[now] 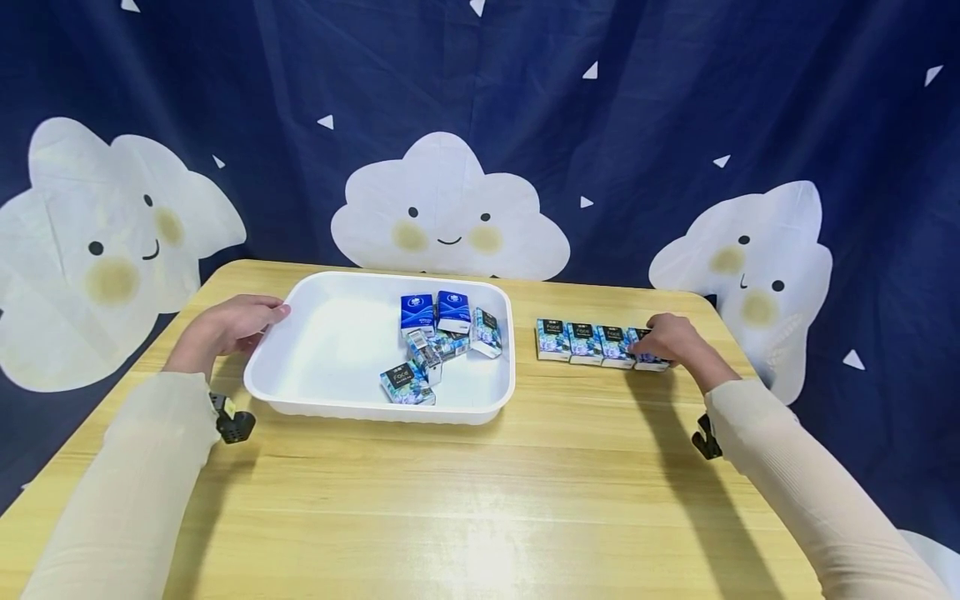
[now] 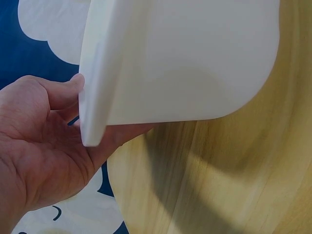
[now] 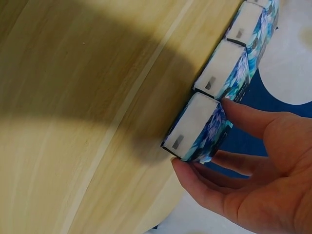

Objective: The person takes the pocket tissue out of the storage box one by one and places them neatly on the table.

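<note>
My left hand (image 1: 238, 322) grips the left end of a white plastic tray (image 1: 322, 342), thumb on its rim and fingers reaching under its side in the left wrist view. Inside the tray's right half lie two dark-blue tissue packs (image 1: 417, 313) and several floral tissue packs (image 1: 405, 385) marked "Face", some tipped against each other. To the right of the tray, several more floral packs (image 1: 583, 345) form a tight row. My right hand (image 1: 675, 339) pinches the row's rightmost tissue pack (image 3: 195, 126) between thumb and fingers; its side lines up against the neighbouring pack.
A light wooden table (image 1: 450, 492) with rounded far corners carries everything. Behind its far edge hangs a navy curtain (image 1: 525, 100) with smiling white clouds. Small black cameras (image 1: 235, 423) are strapped at both wrists.
</note>
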Action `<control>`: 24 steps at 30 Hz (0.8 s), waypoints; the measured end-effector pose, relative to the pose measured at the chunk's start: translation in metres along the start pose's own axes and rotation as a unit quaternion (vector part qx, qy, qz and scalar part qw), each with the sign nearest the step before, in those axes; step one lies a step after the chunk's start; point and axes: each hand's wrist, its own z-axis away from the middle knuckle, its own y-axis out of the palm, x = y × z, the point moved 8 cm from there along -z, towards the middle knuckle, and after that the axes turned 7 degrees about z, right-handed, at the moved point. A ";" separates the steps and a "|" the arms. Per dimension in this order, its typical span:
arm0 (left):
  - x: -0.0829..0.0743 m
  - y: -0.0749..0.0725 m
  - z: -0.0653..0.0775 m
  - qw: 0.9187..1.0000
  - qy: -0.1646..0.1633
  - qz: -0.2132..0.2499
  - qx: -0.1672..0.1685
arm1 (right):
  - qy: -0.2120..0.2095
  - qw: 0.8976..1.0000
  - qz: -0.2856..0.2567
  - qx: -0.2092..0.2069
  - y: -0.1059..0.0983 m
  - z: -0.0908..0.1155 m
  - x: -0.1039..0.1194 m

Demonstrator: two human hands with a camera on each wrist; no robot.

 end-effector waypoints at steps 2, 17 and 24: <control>0.000 0.000 0.000 1.000 0.000 0.001 0.000 | -0.001 1.000 0.000 0.001 0.000 0.000 0.000; -0.001 0.000 0.002 1.000 0.004 0.000 0.000 | -0.001 1.000 0.005 0.007 0.003 -0.001 0.001; -0.001 0.000 0.002 1.000 0.001 -0.003 -0.001 | -0.001 1.000 0.001 0.009 0.003 0.001 0.002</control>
